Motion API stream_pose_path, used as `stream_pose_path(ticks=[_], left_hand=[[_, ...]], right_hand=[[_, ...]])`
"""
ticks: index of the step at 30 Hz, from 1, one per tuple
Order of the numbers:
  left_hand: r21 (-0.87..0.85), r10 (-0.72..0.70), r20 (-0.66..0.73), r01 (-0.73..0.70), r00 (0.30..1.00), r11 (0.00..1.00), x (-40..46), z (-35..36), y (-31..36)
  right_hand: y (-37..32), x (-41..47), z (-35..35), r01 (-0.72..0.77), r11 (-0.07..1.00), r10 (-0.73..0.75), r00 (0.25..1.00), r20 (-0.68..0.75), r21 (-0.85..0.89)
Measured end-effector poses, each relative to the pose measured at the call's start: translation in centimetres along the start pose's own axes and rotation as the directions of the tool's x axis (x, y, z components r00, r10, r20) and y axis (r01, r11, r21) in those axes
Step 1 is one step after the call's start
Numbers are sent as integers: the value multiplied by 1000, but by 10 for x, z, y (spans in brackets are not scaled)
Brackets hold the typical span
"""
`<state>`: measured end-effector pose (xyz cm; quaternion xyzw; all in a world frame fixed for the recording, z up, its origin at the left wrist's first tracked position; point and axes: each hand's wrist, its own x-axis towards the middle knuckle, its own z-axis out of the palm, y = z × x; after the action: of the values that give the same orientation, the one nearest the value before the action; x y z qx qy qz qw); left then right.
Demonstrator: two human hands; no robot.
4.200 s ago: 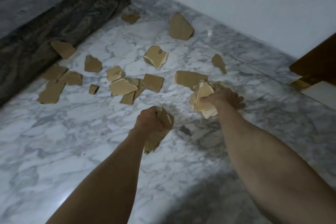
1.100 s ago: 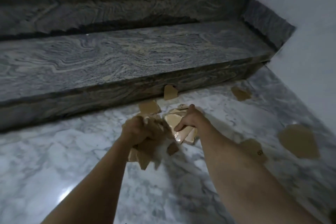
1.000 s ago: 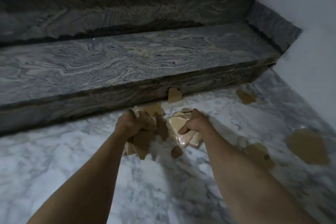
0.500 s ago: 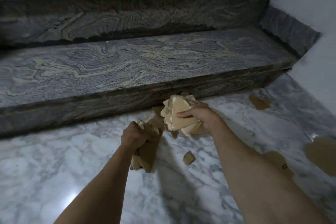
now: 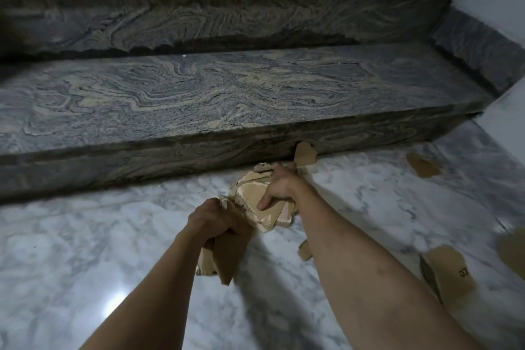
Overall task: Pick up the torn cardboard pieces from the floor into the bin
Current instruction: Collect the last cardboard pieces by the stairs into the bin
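a: what did each hand have?

b: the left hand (image 5: pixel 211 216) was clenched round a brown wad of cardboard pieces (image 5: pixel 224 257); the right hand (image 5: pixel 279 187) grasped a paler bundle (image 5: pixel 255 199), thumb pressed on top.

a: and on the floor?

b: one scrap (image 5: pixel 305 153) leaned on the stone step (image 5: pixel 199 99); others (image 5: pixel 447 273) lay on the marble floor (image 5: pixel 85 250) beside the right arm.

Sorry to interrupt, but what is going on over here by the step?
A person is gathering torn cardboard off the marble floor. The left hand grips one bunch of pieces and the right hand holds another. Several pieces still lie around, including one leaning against the step and one printed piece. No bin is in view.
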<state>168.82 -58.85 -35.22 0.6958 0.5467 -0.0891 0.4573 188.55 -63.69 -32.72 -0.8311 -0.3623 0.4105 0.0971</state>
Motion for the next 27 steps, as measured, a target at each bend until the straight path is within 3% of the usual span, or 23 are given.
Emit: stream_pose_path(ticks=[4,8,12,15,18,27], left_hand=[[-58,18,10,-17,1000,998,8,2,-8],[-111,10,7,-9,1000,994,13,3,-7],[-111,60,-130,-75,990,991,6,6,12],[-93,115,-211,-137,971,986,10,16,28],[-61,156,-208,-172,966,983,22,26,40],[-52,170,-143,-179,975,982,52,26,45]], right_hand=[[8,-5,7,30,984,-28,1000,-14,175],[33,-9,7,63,898,-46,998,-52,436],[68,-16,-17,145,742,21,971,-239,655],[86,-4,-37,178,741,102,923,-370,647],[81,9,-43,107,806,111,939,-326,582],[71,33,-47,62,835,119,950,-289,547]])
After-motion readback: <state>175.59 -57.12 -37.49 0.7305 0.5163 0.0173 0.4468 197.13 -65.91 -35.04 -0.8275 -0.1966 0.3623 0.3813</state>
